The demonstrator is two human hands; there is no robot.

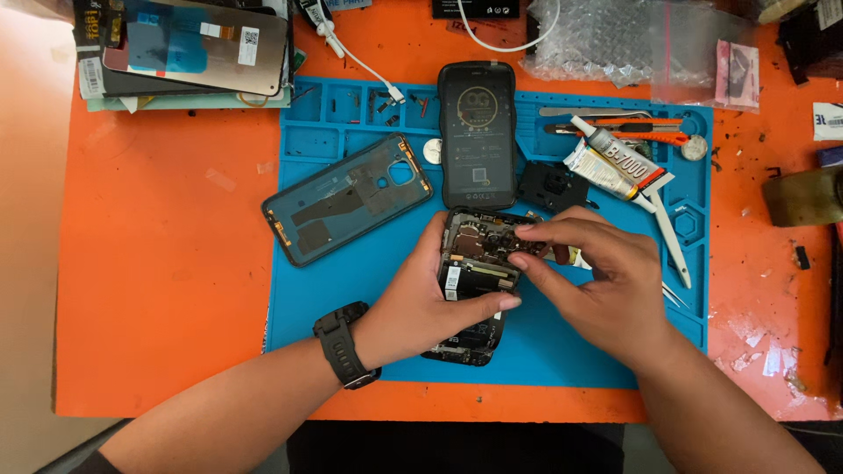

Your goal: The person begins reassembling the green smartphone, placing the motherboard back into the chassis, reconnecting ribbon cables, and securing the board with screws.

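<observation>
- The opened smartphone [474, 281] lies on the blue repair mat [351, 316], circuit boards facing up.
- The left hand [421, 303] grasps its lower body, thumb across the board.
- The right hand [606, 281] pinches at the phone's upper right edge, fingertips [527, 233] touching the camera area.
- A detached back cover [347, 197] rests just left of the phone.

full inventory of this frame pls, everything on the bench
opened phone: 1, dark, circuit board exposed, mat centre, in both hands
back cover: 1, dark teal, inner side up, mat left
rugged phone: 1, black, mat top centre
black module: 1, right of rugged phone
glue tube: 1, white, mat right
spudger: 1, white, mat right edge
repair mat: 1, blue, on orange table
screen panels: stack, top left
bubble wrap: 1, clear, top right
white cable: 1, top centre
left hand: grips phone; black wristwatch
right hand: fingertips on board
</observation>
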